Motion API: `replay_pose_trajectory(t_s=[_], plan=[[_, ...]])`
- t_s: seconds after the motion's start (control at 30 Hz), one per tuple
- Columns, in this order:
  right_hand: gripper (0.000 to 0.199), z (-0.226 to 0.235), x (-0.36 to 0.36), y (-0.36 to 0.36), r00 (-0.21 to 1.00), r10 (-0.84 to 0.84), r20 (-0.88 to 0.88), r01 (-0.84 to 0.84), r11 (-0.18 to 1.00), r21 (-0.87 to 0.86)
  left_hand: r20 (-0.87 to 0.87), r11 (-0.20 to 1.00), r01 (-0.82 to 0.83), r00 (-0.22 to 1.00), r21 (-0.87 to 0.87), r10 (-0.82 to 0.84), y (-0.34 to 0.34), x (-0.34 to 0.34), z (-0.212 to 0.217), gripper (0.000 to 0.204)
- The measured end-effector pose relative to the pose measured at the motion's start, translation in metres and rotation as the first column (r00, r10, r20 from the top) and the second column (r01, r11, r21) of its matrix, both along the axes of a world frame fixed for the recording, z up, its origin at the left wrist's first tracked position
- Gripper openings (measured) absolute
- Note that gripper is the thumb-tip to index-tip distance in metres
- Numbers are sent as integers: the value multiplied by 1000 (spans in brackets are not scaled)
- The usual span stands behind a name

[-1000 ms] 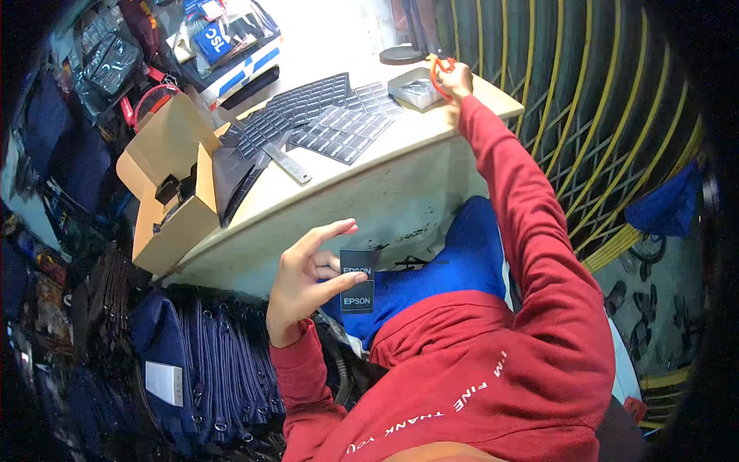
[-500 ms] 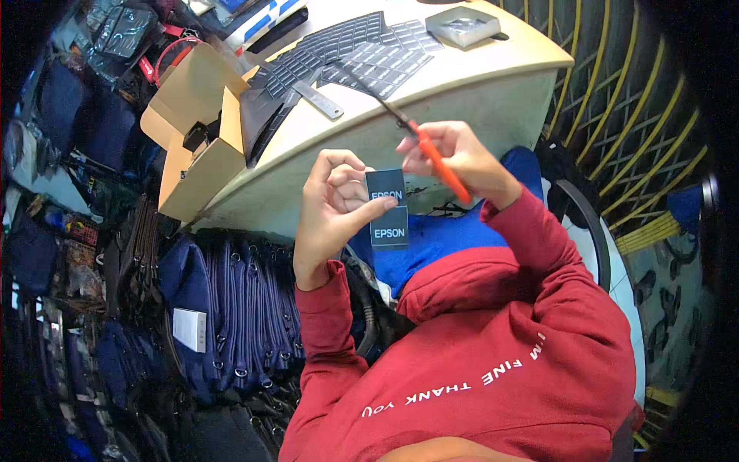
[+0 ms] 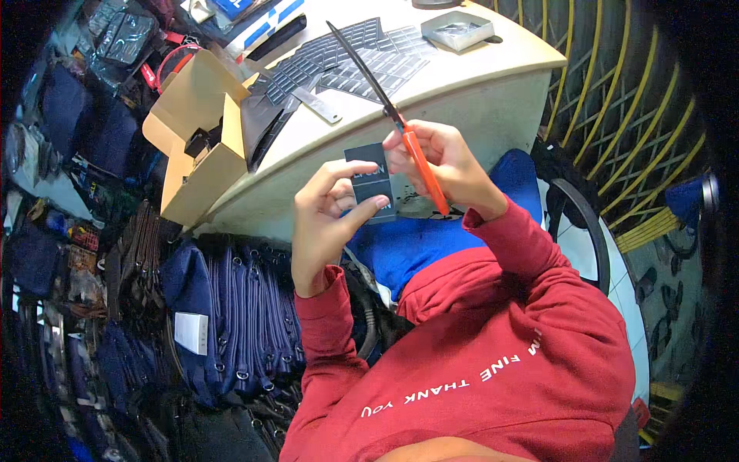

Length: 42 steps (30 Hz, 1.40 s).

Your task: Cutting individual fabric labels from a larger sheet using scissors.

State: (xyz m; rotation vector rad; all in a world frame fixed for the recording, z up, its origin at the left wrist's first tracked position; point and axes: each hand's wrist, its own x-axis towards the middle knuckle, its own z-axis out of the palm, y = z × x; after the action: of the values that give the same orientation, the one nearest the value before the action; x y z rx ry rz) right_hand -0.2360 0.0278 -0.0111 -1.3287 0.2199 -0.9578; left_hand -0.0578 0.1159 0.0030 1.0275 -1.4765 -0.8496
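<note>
A dark strip of two joined labels (image 3: 373,186) with white lettering is pinched between the thumb and fingers of my left hand (image 3: 323,208), in front of the table edge. Parts of both labels are covered by my fingers. In my right hand (image 3: 454,169) is a pair of scissors (image 3: 416,158) with orange handles and long dark blades. The blades point up and left over the table and look closed together. My right fingertips are close to the strip's upper right edge; whether they touch it I cannot tell.
Dark label sheets (image 3: 377,73) lie on the pale table (image 3: 508,65), beside a metal ruler (image 3: 316,105) and a shallow clear-walled box (image 3: 458,31). An open cardboard box (image 3: 196,181) stands at the table's left. Dark blue bags (image 3: 250,323) are stacked at lower left.
The strip has moved slightly up and left, and its face is now more covered by my left fingers. The scissors have swung more upright, and my right hand has come closer to the strip.
</note>
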Motion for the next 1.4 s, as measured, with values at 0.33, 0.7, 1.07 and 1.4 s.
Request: replay_pose_trajectory(t_s=[0.33,0.7,1.07,1.4], plan=[[40,-48,-33,12,965,167,-201,-175,984,-24,-52,990,-107,993,-94,102,14,22,21,58],[68,-20,-46,9,817,177,-549,-338,918,-207,-46,994,-109,993,-9,109,28,34,27,63],[91,15,-63,12,758,111,-643,-347,903,-254,140,999,-5,990,-35,10,23,40,20,63],[137,25,-65,6,723,234,-649,-417,898,-140,169,1000,15,985,-7,-13,24,31,24,62]])
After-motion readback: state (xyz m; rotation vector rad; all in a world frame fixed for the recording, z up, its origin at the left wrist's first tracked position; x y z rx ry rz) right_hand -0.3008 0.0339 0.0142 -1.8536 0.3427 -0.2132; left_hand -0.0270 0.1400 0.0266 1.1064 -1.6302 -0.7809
